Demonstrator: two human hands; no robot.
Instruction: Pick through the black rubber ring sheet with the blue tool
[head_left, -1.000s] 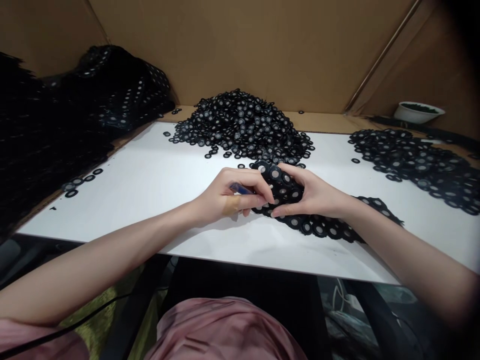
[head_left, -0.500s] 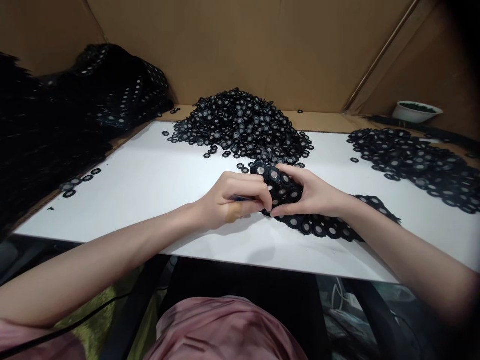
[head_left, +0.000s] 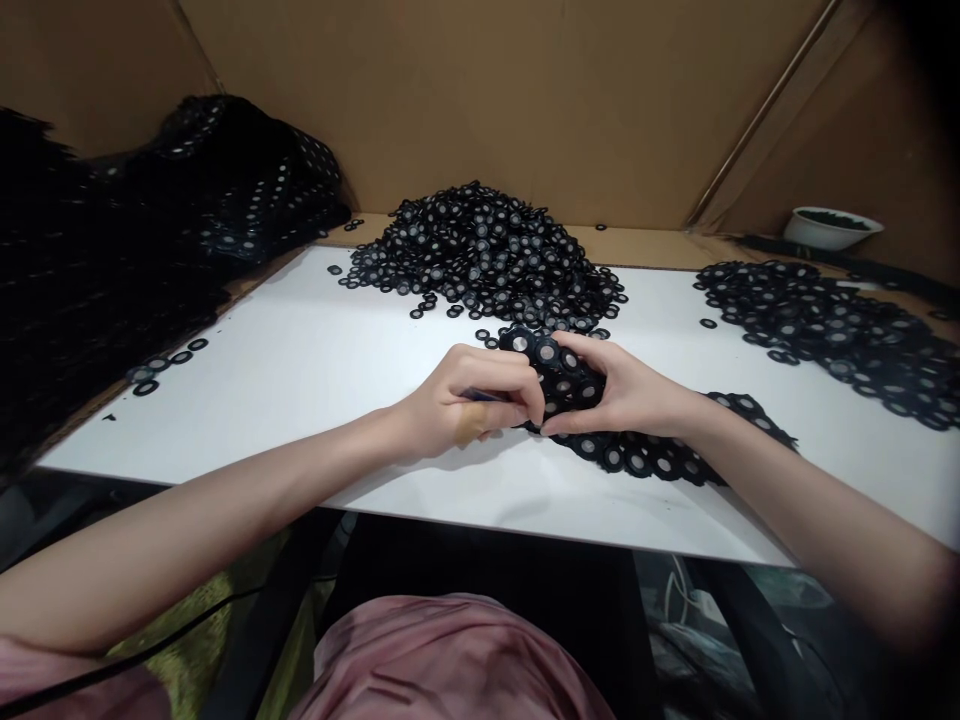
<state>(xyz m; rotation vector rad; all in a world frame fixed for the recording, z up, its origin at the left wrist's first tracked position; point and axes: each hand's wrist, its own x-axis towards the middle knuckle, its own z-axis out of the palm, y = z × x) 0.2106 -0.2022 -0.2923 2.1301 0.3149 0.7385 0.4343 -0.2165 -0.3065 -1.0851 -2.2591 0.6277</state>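
Head view: the left hand (head_left: 466, 400) and right hand (head_left: 626, 385) are together at the front centre of the white bench (head_left: 247, 420), both clamped on a bunched cluster of black rings (head_left: 566, 380). Each ring is a flat, matte black annulus with a silvery grey disc at its centre. The cluster touches a curved strip of the same rings (head_left: 637, 458), which lies on the bench under the right hand. A thin blue item (head_left: 480, 395) shows in the left hand; its type cannot be determined. A tan adhesive bandage (head_left: 470, 425) is wrapped on the left hand.

Behind the hands, a domed pile of rings (head_left: 484, 255) rests just beyond the cluster. A flatter spread of rings (head_left: 821, 335) lies to the right. A dark heap of ring sheets (head_left: 157, 235) lies at the left. Corrugated cardboard walls (head_left: 487, 100) enclose the rear, and a white bowl (head_left: 829, 228) stands at the back right.
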